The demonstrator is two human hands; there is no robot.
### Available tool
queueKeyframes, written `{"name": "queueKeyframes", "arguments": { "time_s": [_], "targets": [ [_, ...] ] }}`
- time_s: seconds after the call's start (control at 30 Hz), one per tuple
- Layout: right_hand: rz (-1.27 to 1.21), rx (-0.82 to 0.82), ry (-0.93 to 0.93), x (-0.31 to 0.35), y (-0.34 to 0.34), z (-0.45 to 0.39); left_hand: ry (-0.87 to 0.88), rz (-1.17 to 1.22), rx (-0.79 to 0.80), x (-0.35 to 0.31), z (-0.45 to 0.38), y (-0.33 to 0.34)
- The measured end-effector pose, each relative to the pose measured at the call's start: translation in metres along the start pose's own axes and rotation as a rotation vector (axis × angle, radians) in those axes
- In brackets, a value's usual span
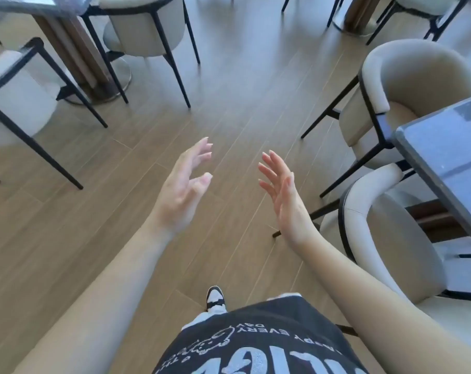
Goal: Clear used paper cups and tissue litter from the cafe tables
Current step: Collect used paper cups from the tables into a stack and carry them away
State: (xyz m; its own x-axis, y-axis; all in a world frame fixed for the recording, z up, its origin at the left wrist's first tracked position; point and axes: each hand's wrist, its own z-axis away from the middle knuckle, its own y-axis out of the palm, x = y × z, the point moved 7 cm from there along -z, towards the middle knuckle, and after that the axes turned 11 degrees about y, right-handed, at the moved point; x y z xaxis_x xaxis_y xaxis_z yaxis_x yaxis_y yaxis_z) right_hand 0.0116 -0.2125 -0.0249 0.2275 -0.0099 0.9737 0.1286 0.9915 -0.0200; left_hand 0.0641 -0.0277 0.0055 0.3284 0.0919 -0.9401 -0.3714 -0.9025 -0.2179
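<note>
Between tables: both hands empty, no litter in view.

Floor [237, 103]: wood planks, an open aisle; walking is judged the step in hand, a shoe [215, 296] being set forward. Table [450, 152] at right: dark glossy top, only a corner seen, no cups or tissue on the part shown; the rest is to be checked before it is passed. Second table [18, 4] far left: top mostly cut off, contents cannot be told. Chairs [407, 85]: cream, black-legged, drawn close round the tables; legs are to be stepped round. Left hand [181, 187]: held out, fingers [204, 151] spread and loosely curved, nothing held. Right hand [283, 195]: likewise raised, fingers spread, nothing held. Cups and tissue: not seen anywhere; both hands are best kept free until litter is found.
</note>
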Motion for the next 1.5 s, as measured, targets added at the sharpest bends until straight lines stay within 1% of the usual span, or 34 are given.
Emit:
{"name": "queueKeyframes", "arguments": {
  "time_s": [0.07,0.17,0.37,0.6,0.77,0.9,1.07,1.3,1.4,1.5],
  "targets": [
    [0.002,-0.026,0.017,0.002,0.002,-0.007,0.019,-0.037,-0.014,0.002,-0.01,-0.008],
    [0.029,-0.021,0.027,0.002,0.004,-0.026,0.017,-0.034,-0.032,0.01,-0.027,-0.017],
    [0.028,0.014,0.01,0.002,-0.007,-0.08,-0.001,0.001,-0.151,0.037,-0.064,-0.022],
    [0.008,0.15,-0.009,0.017,-0.018,-0.157,-0.038,-0.054,-0.227,0.055,-0.109,-0.027],
    [0.029,0.241,-0.001,0.024,-0.003,-0.204,-0.073,-0.08,-0.274,0.07,-0.132,-0.044],
    [0.037,0.294,0.01,0.028,0.022,-0.234,-0.088,-0.081,-0.321,0.084,-0.147,-0.07],
    [0.048,0.342,0.012,0.034,0.07,-0.276,-0.138,-0.093,-0.377,0.112,-0.168,-0.118],
    [0.065,0.324,-0.005,0.05,0.16,-0.34,-0.128,-0.117,-0.36,0.143,-0.206,-0.217],
    [0.073,0.34,0.009,0.062,0.191,-0.364,-0.131,-0.128,-0.363,0.153,-0.226,-0.251],
    [0.118,0.365,-0.018,0.077,0.211,-0.392,-0.111,-0.138,-0.364,0.161,-0.249,-0.273]
  ]
}}
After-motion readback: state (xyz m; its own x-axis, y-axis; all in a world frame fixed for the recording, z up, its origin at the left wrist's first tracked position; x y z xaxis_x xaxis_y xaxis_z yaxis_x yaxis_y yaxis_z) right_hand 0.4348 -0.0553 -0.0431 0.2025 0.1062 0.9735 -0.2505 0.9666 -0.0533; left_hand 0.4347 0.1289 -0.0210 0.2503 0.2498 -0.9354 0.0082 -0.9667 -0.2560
